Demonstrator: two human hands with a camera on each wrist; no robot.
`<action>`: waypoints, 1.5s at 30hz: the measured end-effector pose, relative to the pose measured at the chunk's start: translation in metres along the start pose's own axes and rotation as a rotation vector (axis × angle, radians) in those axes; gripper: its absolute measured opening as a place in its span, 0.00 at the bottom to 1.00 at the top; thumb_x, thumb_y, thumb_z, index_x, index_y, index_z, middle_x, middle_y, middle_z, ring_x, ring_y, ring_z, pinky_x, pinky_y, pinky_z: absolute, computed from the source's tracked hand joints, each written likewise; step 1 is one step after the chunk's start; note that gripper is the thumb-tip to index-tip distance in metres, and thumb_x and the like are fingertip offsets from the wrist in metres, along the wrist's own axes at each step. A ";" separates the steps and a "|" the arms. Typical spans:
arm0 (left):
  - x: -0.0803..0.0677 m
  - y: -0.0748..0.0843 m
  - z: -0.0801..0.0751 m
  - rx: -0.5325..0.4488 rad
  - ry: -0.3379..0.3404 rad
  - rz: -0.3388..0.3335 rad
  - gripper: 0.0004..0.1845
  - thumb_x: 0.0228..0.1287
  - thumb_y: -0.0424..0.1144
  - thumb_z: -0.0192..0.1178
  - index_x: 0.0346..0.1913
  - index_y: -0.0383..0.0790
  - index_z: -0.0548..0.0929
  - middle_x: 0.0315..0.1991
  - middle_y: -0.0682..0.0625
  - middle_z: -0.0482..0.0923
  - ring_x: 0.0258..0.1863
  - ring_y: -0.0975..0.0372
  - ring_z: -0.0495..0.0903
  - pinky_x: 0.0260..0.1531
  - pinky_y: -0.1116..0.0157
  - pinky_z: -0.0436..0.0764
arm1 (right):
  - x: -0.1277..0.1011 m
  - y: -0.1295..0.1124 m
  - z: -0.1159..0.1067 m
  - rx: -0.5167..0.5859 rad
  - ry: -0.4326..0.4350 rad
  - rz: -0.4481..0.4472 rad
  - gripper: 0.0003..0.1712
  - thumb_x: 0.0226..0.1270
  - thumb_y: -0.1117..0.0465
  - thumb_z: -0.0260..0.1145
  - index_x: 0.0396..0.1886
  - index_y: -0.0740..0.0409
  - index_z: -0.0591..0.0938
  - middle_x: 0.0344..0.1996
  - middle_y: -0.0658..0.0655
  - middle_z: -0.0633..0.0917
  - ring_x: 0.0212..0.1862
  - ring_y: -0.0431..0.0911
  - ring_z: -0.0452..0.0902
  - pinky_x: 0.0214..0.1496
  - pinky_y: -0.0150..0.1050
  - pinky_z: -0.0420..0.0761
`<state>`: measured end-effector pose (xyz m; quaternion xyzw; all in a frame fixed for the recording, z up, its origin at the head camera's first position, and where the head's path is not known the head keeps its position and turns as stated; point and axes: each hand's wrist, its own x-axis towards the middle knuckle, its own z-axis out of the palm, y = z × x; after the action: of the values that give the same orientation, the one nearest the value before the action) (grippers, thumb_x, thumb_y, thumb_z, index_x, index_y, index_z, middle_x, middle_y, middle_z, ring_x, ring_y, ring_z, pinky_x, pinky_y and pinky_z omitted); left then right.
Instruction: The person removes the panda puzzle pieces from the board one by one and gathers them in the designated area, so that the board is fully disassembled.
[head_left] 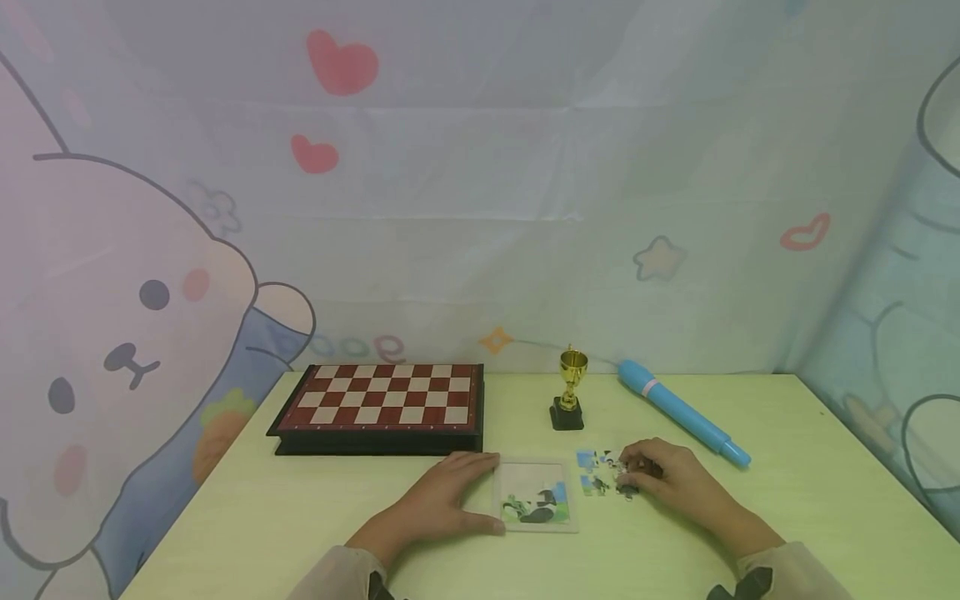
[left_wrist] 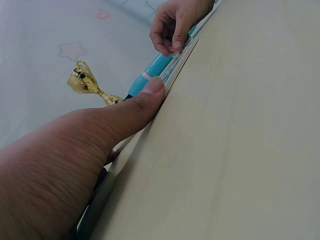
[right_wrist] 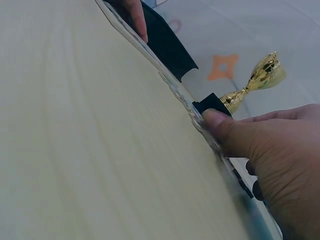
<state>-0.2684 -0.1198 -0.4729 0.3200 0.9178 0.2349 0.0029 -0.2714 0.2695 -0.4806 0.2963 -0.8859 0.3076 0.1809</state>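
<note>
A square puzzle tray (head_left: 536, 529) with a pale rim lies in front of me, several joined panda-picture pieces in its lower part. My left hand (head_left: 446, 498) rests along its left side, thumb at the near corner and extended fingers at the far one. Right of the tray, loose jigsaw pieces (head_left: 596, 485) in blue, green, black and white lie on the table. Over their right end, my right hand (head_left: 678, 477) pinches a puzzle piece (head_left: 622, 470) between thumb and curled fingers, which partly hide it. In the left wrist view, the right hand's fingertips (left_wrist: 176, 49) meet low over the tabletop.
Behind the tray at left sits a black-edged chessboard box (head_left: 390, 400) with red and white squares. A small gold trophy (head_left: 572, 387) on a black base stands beyond the pieces. Back right, a blue tube-shaped pen (head_left: 682, 414) lies slantwise. A printed cloth (head_left: 480, 208) hangs behind the table.
</note>
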 end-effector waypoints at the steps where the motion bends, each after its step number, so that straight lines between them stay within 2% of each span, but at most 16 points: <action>1: 0.000 0.000 0.000 0.000 0.000 -0.001 0.51 0.45 0.78 0.58 0.73 0.59 0.62 0.72 0.61 0.62 0.73 0.59 0.61 0.71 0.47 0.63 | 0.000 0.001 0.000 0.003 0.001 -0.005 0.15 0.54 0.56 0.74 0.41 0.49 0.83 0.31 0.39 0.81 0.32 0.28 0.74 0.32 0.26 0.79; 17: 0.000 0.000 0.001 0.009 0.011 0.014 0.51 0.46 0.77 0.58 0.73 0.57 0.62 0.72 0.59 0.63 0.72 0.58 0.62 0.71 0.47 0.63 | 0.001 0.004 0.005 -0.091 0.015 0.005 0.11 0.54 0.51 0.74 0.37 0.41 0.82 0.32 0.36 0.82 0.34 0.26 0.74 0.34 0.27 0.80; 37: 0.000 -0.002 0.001 -0.004 0.019 0.021 0.51 0.46 0.77 0.59 0.73 0.58 0.63 0.72 0.59 0.64 0.72 0.58 0.62 0.70 0.46 0.64 | 0.001 0.005 0.006 -0.092 0.022 0.002 0.10 0.56 0.51 0.73 0.37 0.40 0.82 0.34 0.36 0.82 0.35 0.27 0.74 0.35 0.27 0.80; 40: 0.000 -0.002 0.002 -0.004 0.020 0.020 0.51 0.46 0.77 0.59 0.73 0.58 0.62 0.72 0.59 0.64 0.72 0.58 0.62 0.70 0.46 0.64 | 0.000 0.006 0.007 -0.089 0.035 -0.012 0.09 0.58 0.52 0.72 0.37 0.39 0.82 0.34 0.35 0.81 0.35 0.26 0.73 0.35 0.27 0.79; 45: 0.000 -0.002 0.002 0.003 0.014 0.018 0.51 0.46 0.77 0.58 0.73 0.59 0.62 0.72 0.60 0.63 0.72 0.59 0.62 0.70 0.47 0.64 | 0.002 0.008 0.007 -0.074 0.064 -0.087 0.08 0.62 0.57 0.70 0.40 0.39 0.82 0.37 0.35 0.82 0.36 0.27 0.74 0.35 0.26 0.78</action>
<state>-0.2694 -0.1206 -0.4756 0.3268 0.9152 0.2359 -0.0061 -0.2788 0.2699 -0.4884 0.3175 -0.8768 0.2758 0.2330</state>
